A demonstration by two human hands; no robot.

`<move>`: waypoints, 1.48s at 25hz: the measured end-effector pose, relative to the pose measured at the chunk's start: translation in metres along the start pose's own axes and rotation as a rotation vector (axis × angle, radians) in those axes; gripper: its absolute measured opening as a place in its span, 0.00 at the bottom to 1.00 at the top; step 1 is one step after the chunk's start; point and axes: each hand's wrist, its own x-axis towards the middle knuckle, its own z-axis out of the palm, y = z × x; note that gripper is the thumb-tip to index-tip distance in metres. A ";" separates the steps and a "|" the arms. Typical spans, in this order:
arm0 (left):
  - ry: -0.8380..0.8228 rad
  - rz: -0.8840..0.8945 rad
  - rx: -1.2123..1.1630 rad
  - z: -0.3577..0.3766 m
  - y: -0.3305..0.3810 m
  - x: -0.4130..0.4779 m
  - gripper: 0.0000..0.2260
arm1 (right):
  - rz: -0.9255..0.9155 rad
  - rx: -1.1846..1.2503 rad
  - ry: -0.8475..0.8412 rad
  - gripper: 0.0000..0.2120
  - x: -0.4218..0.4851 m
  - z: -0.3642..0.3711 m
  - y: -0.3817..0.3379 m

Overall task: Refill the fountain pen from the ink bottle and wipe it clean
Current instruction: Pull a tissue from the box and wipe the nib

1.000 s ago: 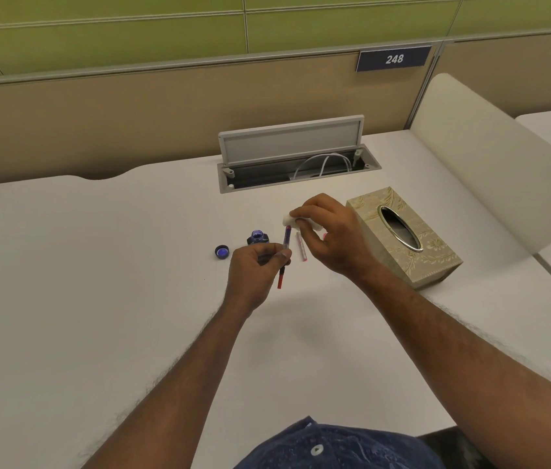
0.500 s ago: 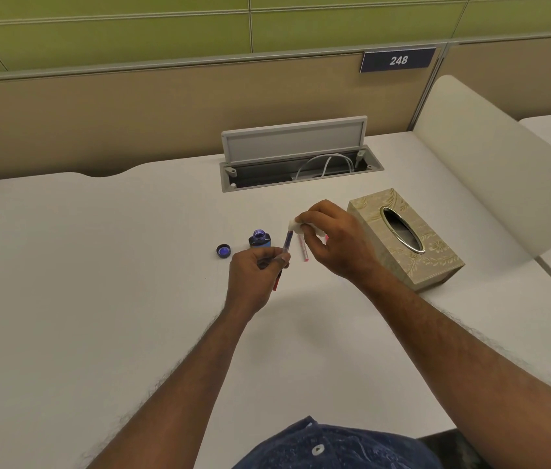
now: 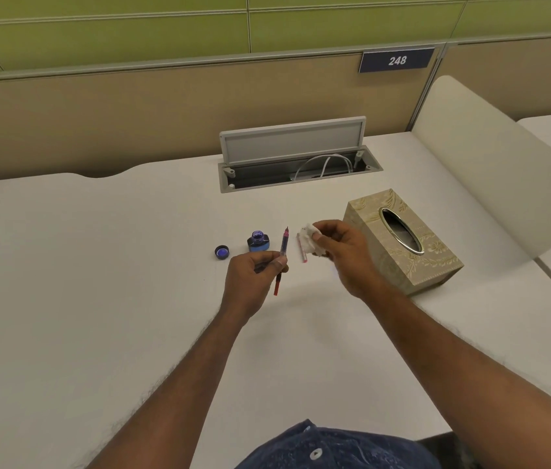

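My left hand (image 3: 253, 275) grips a thin fountain pen (image 3: 282, 247) with a red lower end, its dark nib pointing away from me. My right hand (image 3: 343, 255) pinches a crumpled white tissue (image 3: 308, 242) just right of the nib, a small gap between them. The open ink bottle (image 3: 258, 241) with blue ink stands left of the pen. Its blue cap (image 3: 222, 252) lies further left on the desk. A pink pen part (image 3: 301, 249) lies on the desk under the tissue.
A beige patterned tissue box (image 3: 402, 242) stands right of my right hand. An open cable hatch (image 3: 296, 164) with white wires sits at the back of the white desk (image 3: 98, 282). A partition wall runs behind, a curved divider (image 3: 490, 157) at right.
The right hand with the tissue has come off the pen's nib and shifted right. The nib now shows bare. The left hand keeps the pen nearly still.
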 end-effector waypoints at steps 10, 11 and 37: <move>0.024 -0.068 -0.011 0.004 -0.017 0.003 0.07 | 0.342 0.354 -0.132 0.11 -0.015 -0.010 0.029; 0.025 -0.076 -0.016 0.005 -0.019 0.003 0.07 | 0.304 0.225 -0.127 0.09 -0.015 -0.013 0.035; 0.047 -0.157 -0.036 0.009 -0.036 0.040 0.07 | 0.026 -1.135 -0.010 0.13 0.072 -0.001 0.064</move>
